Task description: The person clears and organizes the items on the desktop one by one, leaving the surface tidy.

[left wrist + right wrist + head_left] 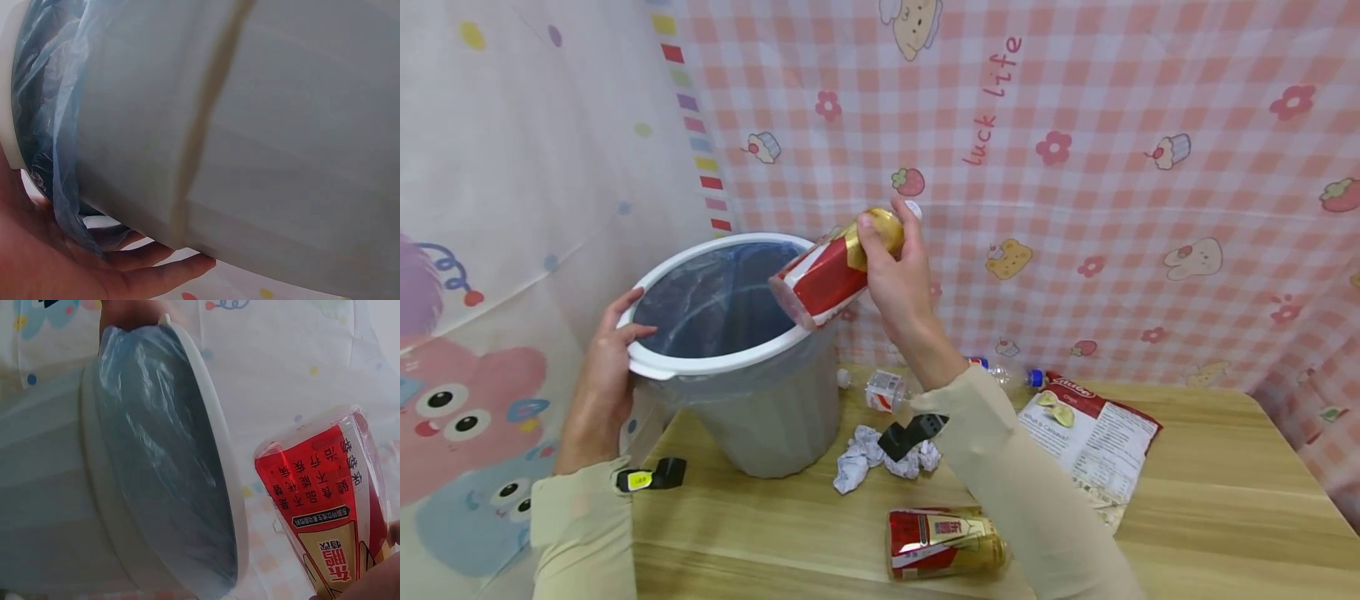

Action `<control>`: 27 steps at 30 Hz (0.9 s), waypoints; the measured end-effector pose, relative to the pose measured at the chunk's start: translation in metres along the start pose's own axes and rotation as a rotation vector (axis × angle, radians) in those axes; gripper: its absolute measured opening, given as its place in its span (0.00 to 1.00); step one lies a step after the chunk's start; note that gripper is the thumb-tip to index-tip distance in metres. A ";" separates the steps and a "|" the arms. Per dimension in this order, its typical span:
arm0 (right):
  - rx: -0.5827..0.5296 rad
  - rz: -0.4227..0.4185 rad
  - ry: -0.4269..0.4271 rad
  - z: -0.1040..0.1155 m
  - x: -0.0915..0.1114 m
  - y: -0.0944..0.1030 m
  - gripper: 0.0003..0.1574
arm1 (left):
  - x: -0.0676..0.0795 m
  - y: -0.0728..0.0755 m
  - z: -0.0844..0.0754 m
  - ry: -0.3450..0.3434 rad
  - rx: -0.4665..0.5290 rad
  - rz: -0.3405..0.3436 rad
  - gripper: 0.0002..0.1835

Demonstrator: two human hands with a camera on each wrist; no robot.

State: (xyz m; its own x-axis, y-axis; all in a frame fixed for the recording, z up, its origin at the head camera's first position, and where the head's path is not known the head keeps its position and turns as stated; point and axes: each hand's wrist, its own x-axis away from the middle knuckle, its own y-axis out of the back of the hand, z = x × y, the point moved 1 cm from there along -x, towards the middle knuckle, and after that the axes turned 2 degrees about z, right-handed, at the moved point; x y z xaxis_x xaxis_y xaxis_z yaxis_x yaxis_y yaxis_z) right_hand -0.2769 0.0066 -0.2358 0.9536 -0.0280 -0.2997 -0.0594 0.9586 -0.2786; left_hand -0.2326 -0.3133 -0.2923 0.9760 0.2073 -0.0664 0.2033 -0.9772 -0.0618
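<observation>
A grey trash bin (767, 417) with a white rim and a thin bluish plastic liner (156, 425) stands at the left of the table. My left hand (602, 371) grips its rim at the left side, and in the left wrist view the fingers (156, 275) lie against the outer wall. My right hand (902, 283) holds a red and gold plastic drink bottle (827, 275) by its gold neck end. The bottle slants with its base down to the left, overlapping the bin's right rim in the head view. Its white cap (913, 210) points up and away from the bin.
A second red and gold bottle (943, 542) lies near the front. Crumpled white paper (861, 458) sits right of the bin. Behind it lie a clear bottle with a white cap (883, 390) and one with a blue cap (1007, 373). A chip bag (1093, 442) rests farther right.
</observation>
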 end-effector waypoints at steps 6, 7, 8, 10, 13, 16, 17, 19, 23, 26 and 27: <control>0.039 0.015 -0.008 -0.005 0.001 -0.014 0.38 | 0.001 0.001 0.000 0.007 -0.040 -0.006 0.32; 0.042 0.014 -0.004 -0.006 0.001 -0.016 0.38 | 0.001 0.000 0.000 0.012 -0.048 -0.007 0.32; 0.041 0.009 0.000 -0.007 0.001 -0.019 0.38 | 0.001 0.000 0.000 0.015 -0.048 -0.005 0.32; 0.049 0.000 0.009 -0.010 0.000 -0.023 0.38 | 0.002 0.000 0.000 0.019 -0.050 -0.004 0.32; 0.034 -0.004 0.007 -0.013 0.000 -0.032 0.39 | 0.003 0.001 0.000 0.020 -0.041 -0.004 0.32; 0.063 -0.015 0.015 -0.016 -0.001 -0.040 0.38 | 0.004 0.002 0.000 0.016 -0.041 -0.004 0.32; 0.077 -0.018 0.018 -0.017 -0.001 -0.042 0.38 | 0.004 0.002 0.001 0.013 -0.042 -0.003 0.32; 0.104 -0.026 0.031 -0.017 -0.002 -0.046 0.38 | 0.005 0.002 0.001 0.008 -0.046 -0.002 0.31; 0.129 -0.010 0.018 -0.017 -0.001 -0.051 0.39 | 0.004 0.002 0.001 -0.001 -0.045 0.002 0.31; 0.136 0.011 0.023 -0.018 -0.002 -0.054 0.39 | 0.002 0.001 0.001 0.001 -0.039 0.005 0.31; 0.141 0.014 0.043 -0.019 -0.002 -0.055 0.39 | 0.001 0.001 0.001 0.004 -0.034 0.006 0.31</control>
State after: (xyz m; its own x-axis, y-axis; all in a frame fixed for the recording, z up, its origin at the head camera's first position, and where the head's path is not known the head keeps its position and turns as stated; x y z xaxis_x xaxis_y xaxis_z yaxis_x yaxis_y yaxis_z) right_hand -0.2811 -0.0508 -0.2370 0.9394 -0.0239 -0.3421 -0.0274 0.9891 -0.1443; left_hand -0.2311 -0.3138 -0.2932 0.9774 0.2016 -0.0629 0.2003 -0.9794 -0.0271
